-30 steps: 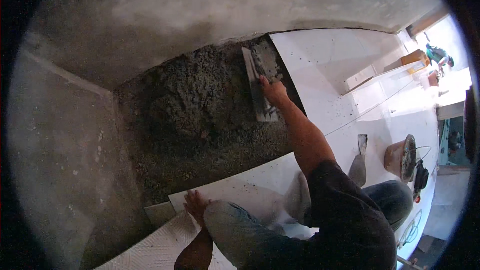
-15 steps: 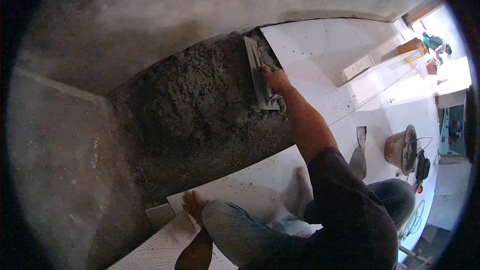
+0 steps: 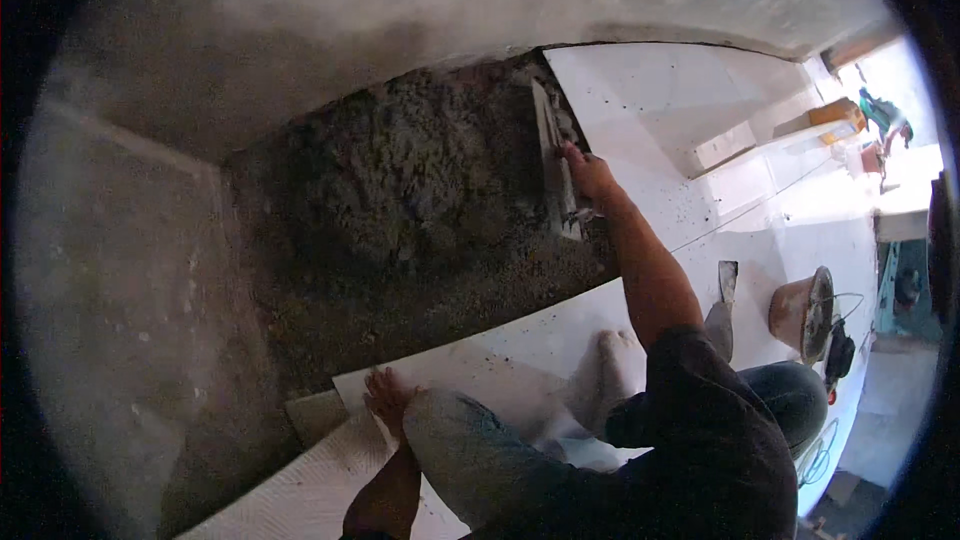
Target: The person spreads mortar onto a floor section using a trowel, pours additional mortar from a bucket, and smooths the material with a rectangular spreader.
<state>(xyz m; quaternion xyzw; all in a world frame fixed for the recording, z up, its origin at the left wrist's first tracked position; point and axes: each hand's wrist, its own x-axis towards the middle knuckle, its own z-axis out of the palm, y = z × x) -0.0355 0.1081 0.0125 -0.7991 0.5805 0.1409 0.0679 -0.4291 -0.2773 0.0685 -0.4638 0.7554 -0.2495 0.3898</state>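
Observation:
My right hand (image 3: 590, 178) is closed round the handle of a long flat trowel (image 3: 549, 152). Its metal blade stands across the right end of a dark grey bed of rough mortar (image 3: 410, 185), close to the edge of the white floor tiles (image 3: 625, 110). Near my knee, my left hand (image 3: 387, 400) lies with fingers spread on the corner of a white tile (image 3: 490, 348), leaning on it and holding nothing. My bare foot (image 3: 610, 355) shows behind that tile's edge.
Bare walls (image 3: 250, 30) bound the mortar. A pointed trowel (image 3: 720, 325) lies on tiles right of my arm, near a mortar-stained bucket (image 3: 795, 312). Farther back sit a box-like white block (image 3: 722, 147) and a yellow container (image 3: 838, 122); another person (image 3: 885, 122) bends beyond. A ridged tile (image 3: 300, 470) lies lower left.
My right hand has drawn the trowel to the right and slightly down over the mortar, nearer the tile edge. My left hand stays on the tile corner. The person behind has shifted.

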